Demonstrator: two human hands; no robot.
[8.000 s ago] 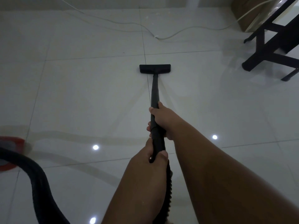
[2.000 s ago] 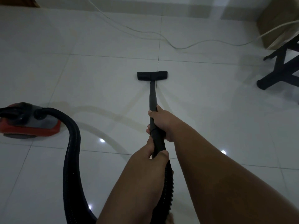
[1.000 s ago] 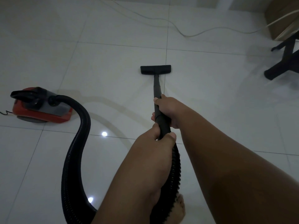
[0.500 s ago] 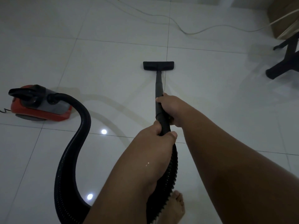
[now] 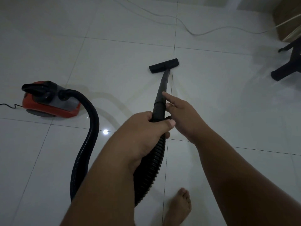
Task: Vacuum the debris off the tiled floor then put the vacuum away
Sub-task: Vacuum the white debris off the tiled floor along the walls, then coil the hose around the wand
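A black vacuum wand (image 5: 162,88) runs from my hands down to its flat floor nozzle (image 5: 163,65), which rests on the white tiled floor (image 5: 219,98) beside a grout line. My left hand (image 5: 146,129) is shut around the wand where the ribbed black hose (image 5: 91,144) joins it. My right hand (image 5: 182,115) is just right of the wand with its fingers spread and its index finger pointing out, no longer wrapped around it. The hose loops left to the red and grey vacuum body (image 5: 50,101) on the floor. No debris is visible.
A white cable (image 5: 192,32) snakes across the far tiles toward a brown box (image 5: 286,18) at top right. Black furniture legs (image 5: 286,69) stand at the right edge. The vacuum's black power cord (image 5: 9,106) leads off left. My bare foot (image 5: 179,207) is at the bottom.
My right hand has opened and come off the wand. The nozzle has twisted, its left end swinging nearer to me. The view has shifted so that the vacuum body sits further in.
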